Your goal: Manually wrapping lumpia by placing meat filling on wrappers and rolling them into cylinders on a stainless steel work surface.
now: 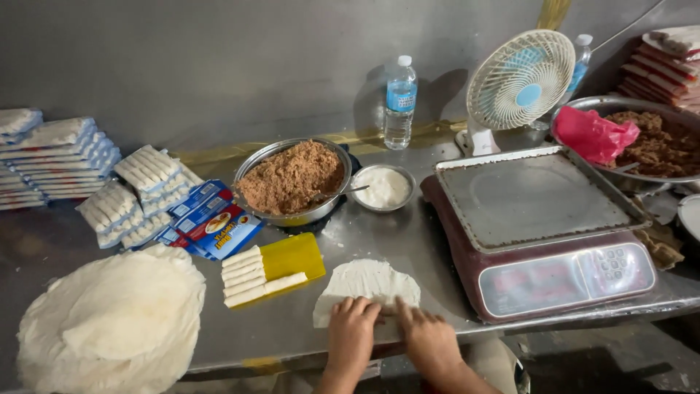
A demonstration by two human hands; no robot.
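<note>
Both the left hand [351, 330] and right hand [424, 337] are pressing flat on a half-rolled wrapper [368, 283]; five rolls [255, 277] are already lying in the yellow tray [295, 255]; filling [290, 176] and wrapper stack [109, 321] are remaining.

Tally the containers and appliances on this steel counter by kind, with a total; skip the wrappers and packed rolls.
Metal bowls: 3 (minced filling, white paste, large one at far right)
Plastic water bottles: 2 ()
Yellow tray of rolls: 1
Weighing scale: 1
Small fan: 1
Total: 8
</note>
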